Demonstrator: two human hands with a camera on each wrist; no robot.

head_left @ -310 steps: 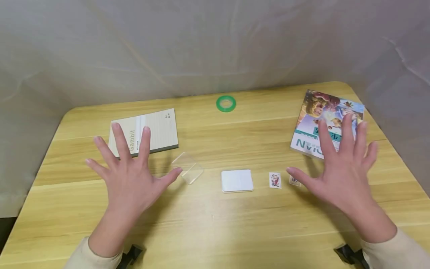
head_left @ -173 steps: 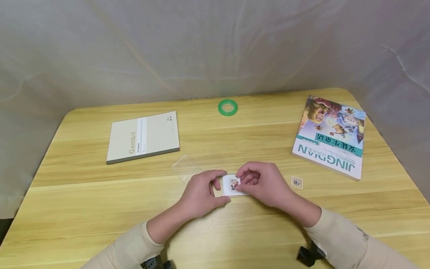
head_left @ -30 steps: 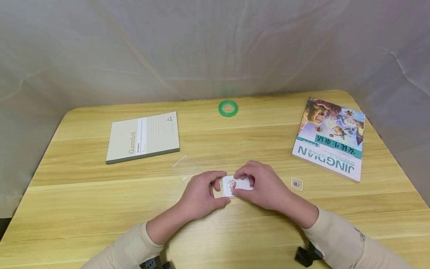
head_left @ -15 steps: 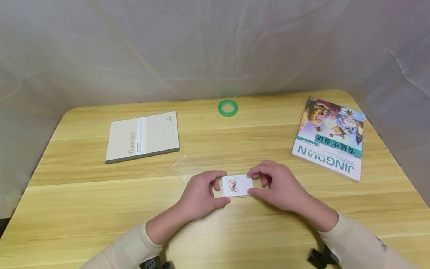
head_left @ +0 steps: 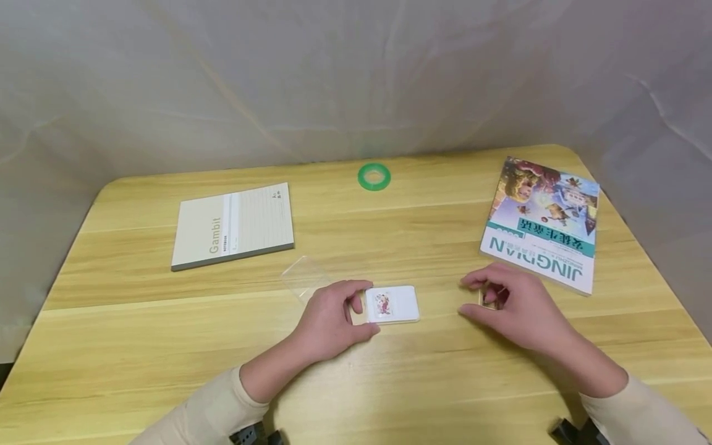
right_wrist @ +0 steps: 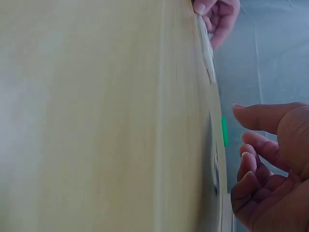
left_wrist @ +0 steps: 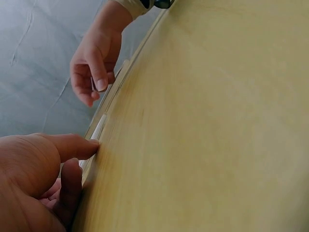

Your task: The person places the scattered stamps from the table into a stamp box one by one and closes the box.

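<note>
In the head view my left hand (head_left: 334, 318) holds the left end of a flat white card box (head_left: 403, 304) with clear edges, thumb at its front edge and index finger at its back edge. A stamp-sized red character picture (head_left: 384, 303) lies upon the box's left half. To the right, my right hand (head_left: 517, 306) hovers with thumb and index finger spread apart. Partly hidden under it, a second small picture (head_left: 489, 301) with a pale border lies between those fingers. The right wrist view shows the right hand's thumb (right_wrist: 265, 116) apart from its loosely curled fingers.
A clear plastic lid (head_left: 305, 277) lies behind the left hand. Farther back are a Gambit notebook (head_left: 258, 222) at left, a green tape roll (head_left: 363, 178) in the middle and a colourful book (head_left: 542, 222) at right. A grey curtain (head_left: 356, 80) hangs behind the wooden table.
My right hand has left the red picture on the white box and moved right to the second small picture, its fingers parting. The left hand keeps its hold on the box.
</note>
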